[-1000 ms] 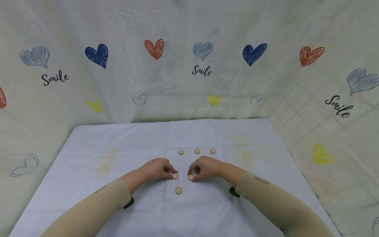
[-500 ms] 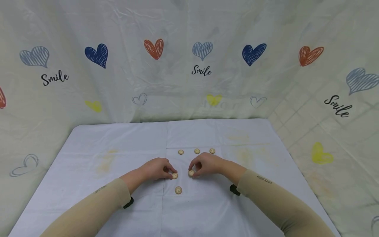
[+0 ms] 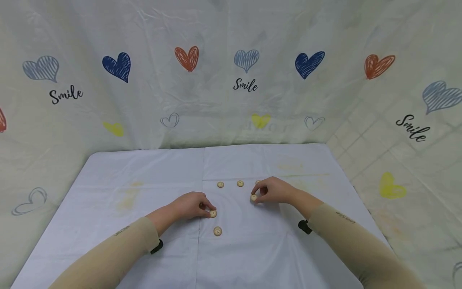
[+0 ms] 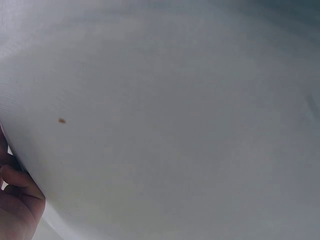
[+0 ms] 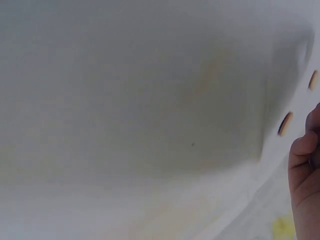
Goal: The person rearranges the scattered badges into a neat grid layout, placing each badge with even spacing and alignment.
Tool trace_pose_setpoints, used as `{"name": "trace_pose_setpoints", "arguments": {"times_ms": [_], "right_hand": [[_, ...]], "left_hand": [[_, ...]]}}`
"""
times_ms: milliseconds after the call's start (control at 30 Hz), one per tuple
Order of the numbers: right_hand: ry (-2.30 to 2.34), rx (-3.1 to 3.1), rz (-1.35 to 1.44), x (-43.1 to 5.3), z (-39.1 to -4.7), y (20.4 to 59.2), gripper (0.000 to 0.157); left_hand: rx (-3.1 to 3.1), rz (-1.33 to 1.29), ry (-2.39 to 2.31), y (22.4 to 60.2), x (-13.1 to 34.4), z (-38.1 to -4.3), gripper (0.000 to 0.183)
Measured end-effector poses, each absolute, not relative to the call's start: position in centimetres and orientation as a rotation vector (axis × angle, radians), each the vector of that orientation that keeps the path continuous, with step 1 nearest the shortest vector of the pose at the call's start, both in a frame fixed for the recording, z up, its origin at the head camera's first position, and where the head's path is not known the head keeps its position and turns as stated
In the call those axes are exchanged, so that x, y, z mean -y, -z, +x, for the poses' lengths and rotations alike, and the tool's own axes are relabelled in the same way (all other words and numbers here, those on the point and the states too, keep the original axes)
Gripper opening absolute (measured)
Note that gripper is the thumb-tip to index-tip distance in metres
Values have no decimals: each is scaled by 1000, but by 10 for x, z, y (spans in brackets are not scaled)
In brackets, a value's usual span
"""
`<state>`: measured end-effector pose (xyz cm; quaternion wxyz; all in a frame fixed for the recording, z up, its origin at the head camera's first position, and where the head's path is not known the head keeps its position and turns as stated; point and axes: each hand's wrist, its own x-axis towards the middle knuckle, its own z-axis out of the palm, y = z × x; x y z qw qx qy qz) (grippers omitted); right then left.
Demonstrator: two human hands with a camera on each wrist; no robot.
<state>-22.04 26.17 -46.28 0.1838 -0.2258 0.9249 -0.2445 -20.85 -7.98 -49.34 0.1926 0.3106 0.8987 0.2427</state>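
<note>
We list first a pale backdrop [image 3: 213,24] printed with hearts, then a white-covered table [image 3: 144,172], its plain flat surface presumably chosen to keep small pieces easy to see. Two items of clothing follow: a beige left sleeve [image 3: 104,251] and a matching right sleeve [image 3: 357,245]. Next, the left hand [image 3: 189,205], thumb and finger pinching one wooden button [image 3: 213,214], and the right hand [image 3: 274,190], likewise pinching a second button [image 3: 254,198] just short of the far row; we judge that a fingertip hold suits such thin discs, leaving their faces in view. Whether either is lifted we cannot tell. A black wrist piece [image 3: 157,247] shows under the left cuff. Smallest, the loose stock: a near button [image 3: 217,231], closest to the person, and the far row, comprising a left button [image 3: 220,184], a middle button [image 3: 240,183] and an end button [image 3: 258,182], partly hidden by the right hand. Their gaps, we reckon, leave fingers room to close on any one.
</note>
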Motion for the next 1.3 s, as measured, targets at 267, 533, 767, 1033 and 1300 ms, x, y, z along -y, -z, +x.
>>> {"name": "trace_pose_setpoints", "arguments": {"times_ms": [267, 533, 767, 1033, 1300], "right_hand": [[713, -2644, -522, -290, -224, 462, 19], [701, -2640, -521, -292, -231, 466, 18], [702, -2626, -531, -291, -236, 471, 17], [661, -2643, -497, -290, -237, 472, 21], [677, -2660, -504, -287, -236, 463, 25]], "left_hand": [[-2521, 876, -673, 491, 79, -208, 22], [-2519, 864, -684, 489, 79, -206, 22], [-2525, 851, -682, 489, 79, -206, 22], [-2522, 866, -688, 488, 78, -205, 22], [-2519, 880, -690, 488, 79, -206, 22]]}}
